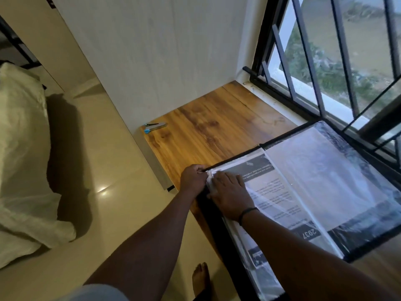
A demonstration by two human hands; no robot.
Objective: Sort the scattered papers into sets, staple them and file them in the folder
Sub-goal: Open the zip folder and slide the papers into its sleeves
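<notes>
Wooden table (208,127): open folder (358,157), printed papers (267,187) sleeved; left hand (193,179) pinches sleeve edge, right hand (230,194) flat.

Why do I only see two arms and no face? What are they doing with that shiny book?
The camera sits on the person's head and looks down, so you see only their arms. On the wooden table by the window lies an open folder with clear plastic pockets. The left hand pinches the corner of a pocket with its fingers. The right hand lies flat on a printed paper at that pocket. A small stapler lies far off at the table's corner.
</notes>
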